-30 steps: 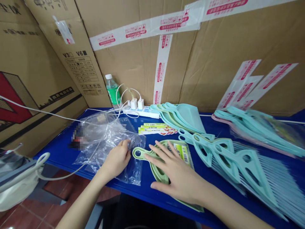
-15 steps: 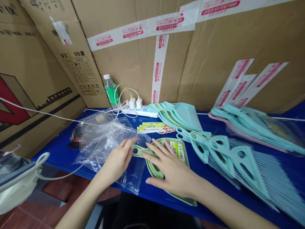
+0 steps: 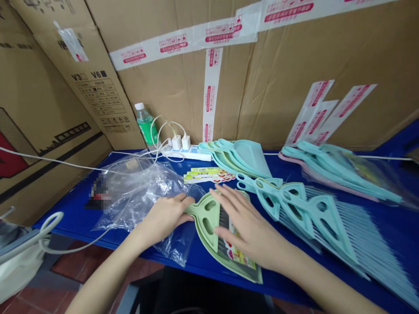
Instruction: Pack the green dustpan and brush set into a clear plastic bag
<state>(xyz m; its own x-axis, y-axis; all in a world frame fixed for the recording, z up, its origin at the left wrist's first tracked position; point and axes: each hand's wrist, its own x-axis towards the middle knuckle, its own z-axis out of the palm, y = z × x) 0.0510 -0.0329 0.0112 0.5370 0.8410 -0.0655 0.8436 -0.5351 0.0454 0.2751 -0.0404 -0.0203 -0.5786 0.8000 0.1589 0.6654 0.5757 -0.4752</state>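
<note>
A green dustpan with a green brush nested on it (image 3: 209,222) lies at the front edge of the blue table. My left hand (image 3: 168,213) is closed round its handle end. Over the bristles and the card label (image 3: 244,257) spreads my right hand (image 3: 244,226), fingers apart, partly hiding both; whether it touches them I cannot tell. Clear plastic bags (image 3: 147,187) lie beside and under my left hand. Behind the dustpan, several printed card labels (image 3: 209,175) are fanned out.
Light-blue brushes (image 3: 327,218) overlap on the right. Dustpans (image 3: 248,152) are stacked behind, with more dustpans (image 3: 337,170) farther right. A bottle (image 3: 146,126) and a power strip (image 3: 193,153) with white cables stand against large cardboard boxes (image 3: 183,87).
My left hand has closed on the handle. My right hand has lifted and shifted slightly right, uncovering the brush head. The label now lies lower on the bristles. The view has shifted a little.
</note>
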